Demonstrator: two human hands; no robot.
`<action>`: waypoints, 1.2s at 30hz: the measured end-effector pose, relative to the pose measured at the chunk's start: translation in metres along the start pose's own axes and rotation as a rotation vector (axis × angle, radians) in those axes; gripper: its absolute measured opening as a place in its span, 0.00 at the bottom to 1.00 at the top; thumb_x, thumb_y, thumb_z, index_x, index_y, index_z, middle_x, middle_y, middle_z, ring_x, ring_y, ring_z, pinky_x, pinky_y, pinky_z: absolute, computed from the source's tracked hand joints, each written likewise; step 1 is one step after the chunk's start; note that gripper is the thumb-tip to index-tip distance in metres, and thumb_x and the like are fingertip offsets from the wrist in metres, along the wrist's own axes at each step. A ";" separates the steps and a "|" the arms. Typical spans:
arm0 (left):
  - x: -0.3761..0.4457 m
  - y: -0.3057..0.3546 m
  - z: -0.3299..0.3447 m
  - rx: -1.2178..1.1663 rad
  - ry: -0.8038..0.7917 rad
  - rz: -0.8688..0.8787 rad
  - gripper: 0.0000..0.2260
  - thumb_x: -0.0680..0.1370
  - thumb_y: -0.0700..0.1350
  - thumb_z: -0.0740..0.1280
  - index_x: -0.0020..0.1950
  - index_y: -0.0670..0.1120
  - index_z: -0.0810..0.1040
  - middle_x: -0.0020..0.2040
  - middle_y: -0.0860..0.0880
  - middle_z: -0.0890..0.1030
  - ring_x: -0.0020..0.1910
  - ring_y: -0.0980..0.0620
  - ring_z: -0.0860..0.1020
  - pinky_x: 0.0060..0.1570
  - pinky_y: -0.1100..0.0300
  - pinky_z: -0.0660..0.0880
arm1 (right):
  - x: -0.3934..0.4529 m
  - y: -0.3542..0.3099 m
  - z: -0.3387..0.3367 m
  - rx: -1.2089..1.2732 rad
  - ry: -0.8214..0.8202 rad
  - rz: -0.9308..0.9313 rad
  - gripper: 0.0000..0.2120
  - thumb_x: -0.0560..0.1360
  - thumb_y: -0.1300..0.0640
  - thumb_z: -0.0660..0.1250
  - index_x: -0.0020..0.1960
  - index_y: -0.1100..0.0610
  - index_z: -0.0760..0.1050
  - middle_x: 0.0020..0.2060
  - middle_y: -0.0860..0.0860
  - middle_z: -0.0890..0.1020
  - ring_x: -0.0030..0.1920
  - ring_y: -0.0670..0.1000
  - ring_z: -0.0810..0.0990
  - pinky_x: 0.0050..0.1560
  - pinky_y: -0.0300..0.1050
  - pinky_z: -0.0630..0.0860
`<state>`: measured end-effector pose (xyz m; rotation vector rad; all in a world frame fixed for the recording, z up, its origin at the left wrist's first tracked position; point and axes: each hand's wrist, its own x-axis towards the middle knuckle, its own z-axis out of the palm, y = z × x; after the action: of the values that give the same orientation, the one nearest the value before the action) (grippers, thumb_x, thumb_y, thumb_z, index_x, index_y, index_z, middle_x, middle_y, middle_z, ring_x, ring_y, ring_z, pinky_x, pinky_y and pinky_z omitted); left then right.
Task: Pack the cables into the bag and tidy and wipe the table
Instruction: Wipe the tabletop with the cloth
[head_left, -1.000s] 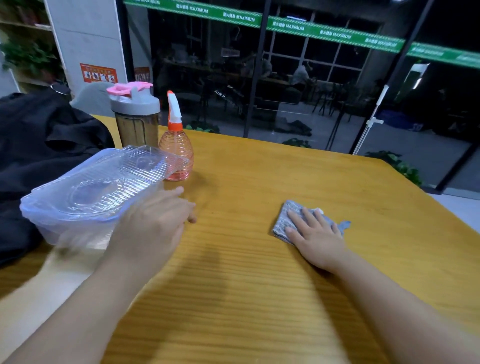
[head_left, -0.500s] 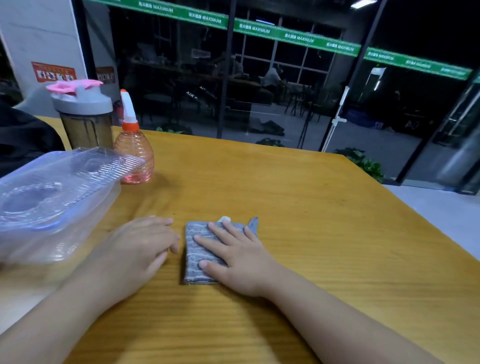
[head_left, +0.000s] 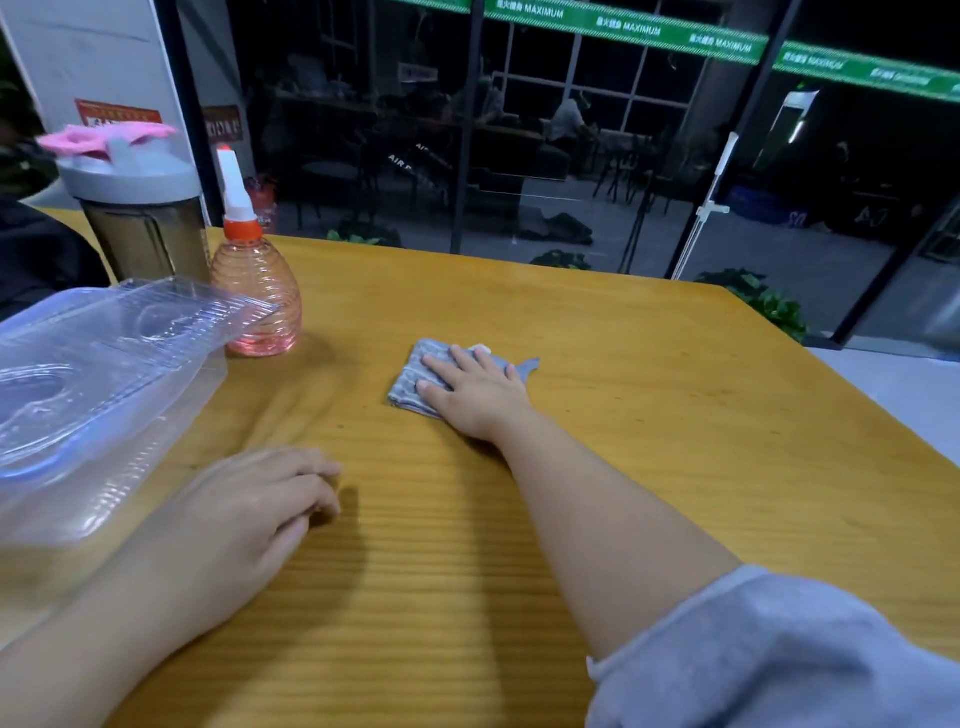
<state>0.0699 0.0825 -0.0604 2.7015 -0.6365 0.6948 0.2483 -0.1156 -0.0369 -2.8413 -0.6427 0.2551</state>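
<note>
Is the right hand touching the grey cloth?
Touching. The head view shows the right hand lying flat on the grey cloth, fingers straight across it.

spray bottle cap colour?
Orange collar with a white nozzle on the spray bottle; head view, the only one.

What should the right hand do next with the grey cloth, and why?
Probably sweep the grey cloth sideways across the bare table. The right hand already presses it flat with straight fingers, and the left hand rests idle, holding nothing.
</note>
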 end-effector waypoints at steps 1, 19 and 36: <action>0.000 -0.002 0.000 -0.005 -0.004 -0.011 0.09 0.73 0.47 0.56 0.44 0.56 0.75 0.53 0.57 0.80 0.55 0.58 0.75 0.50 0.58 0.72 | 0.005 0.006 -0.002 0.000 0.004 0.013 0.25 0.79 0.37 0.45 0.76 0.38 0.50 0.77 0.45 0.46 0.77 0.50 0.40 0.74 0.58 0.39; -0.001 0.001 -0.005 -0.025 0.008 -0.033 0.10 0.73 0.48 0.57 0.43 0.55 0.78 0.50 0.58 0.80 0.53 0.63 0.74 0.47 0.57 0.76 | -0.018 0.166 -0.039 -0.069 0.091 0.397 0.25 0.80 0.37 0.43 0.76 0.39 0.48 0.77 0.43 0.48 0.77 0.49 0.43 0.74 0.58 0.44; 0.004 0.011 -0.006 -0.074 0.038 0.014 0.09 0.72 0.50 0.56 0.43 0.56 0.76 0.46 0.61 0.79 0.46 0.62 0.73 0.44 0.57 0.76 | -0.162 0.180 -0.016 -0.078 0.124 0.528 0.25 0.79 0.38 0.42 0.75 0.38 0.48 0.77 0.44 0.49 0.76 0.50 0.43 0.74 0.58 0.47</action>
<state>0.0653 0.0740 -0.0520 2.6122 -0.6592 0.7105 0.1804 -0.3485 -0.0463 -3.0192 0.1355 0.1347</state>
